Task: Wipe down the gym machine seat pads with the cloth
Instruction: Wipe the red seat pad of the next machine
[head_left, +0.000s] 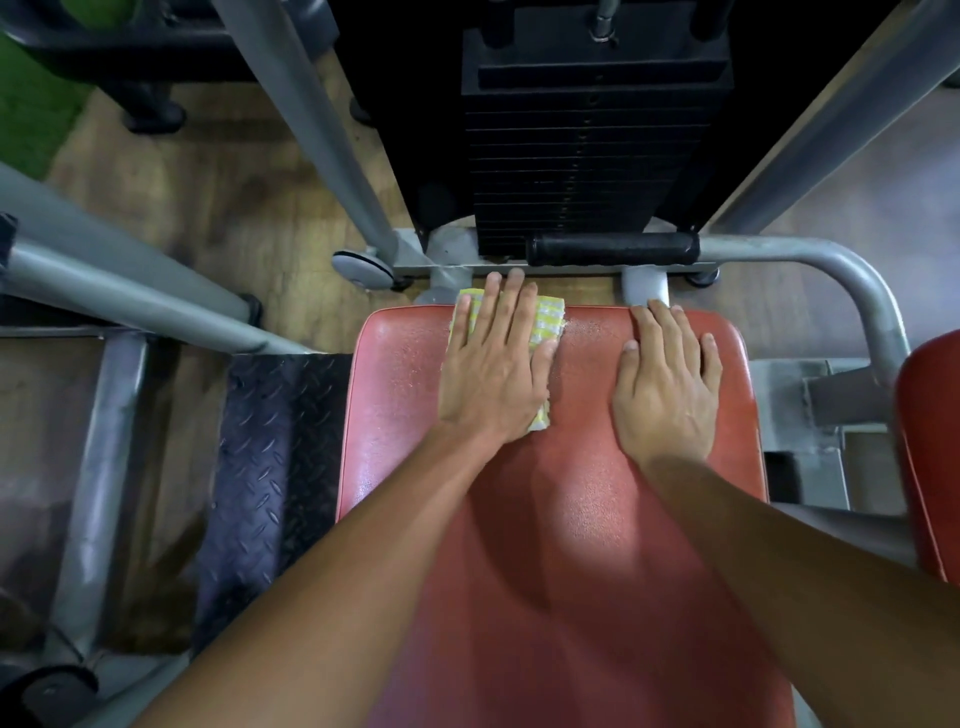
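Note:
A red padded seat (561, 519) of a gym machine fills the lower middle of the head view. My left hand (493, 369) lies flat with straight fingers on a yellow-and-white checked cloth (548, 319), pressing it onto the far left part of the pad; the cloth's far edge hangs over the pad's rim. My right hand (667, 384) rests flat and bare on the far right part of the same pad, fingers straight. Small wet-looking speckles show on the pad between the two hands.
A black weight stack (587, 145) stands just beyond the pad, with a black foam roller bar (613, 248) in front of it. Grey steel frame tubes (322, 135) run on both sides. A second red pad (930, 447) is at the right edge; a black tread plate (275, 467) lies left.

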